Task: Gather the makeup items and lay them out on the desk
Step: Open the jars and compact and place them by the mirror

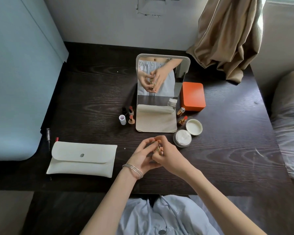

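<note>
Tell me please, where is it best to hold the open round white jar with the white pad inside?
Probably grip the open round white jar by its low side wall, coming from above with fingers spread across the rim. It stands upright, and its lid lies close behind it.

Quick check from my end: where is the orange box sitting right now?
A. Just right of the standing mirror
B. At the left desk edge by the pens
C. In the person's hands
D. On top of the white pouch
A: the orange box stands on the desk right beside the mirror, on its right side, behind the two gold lipsticks.
</note>
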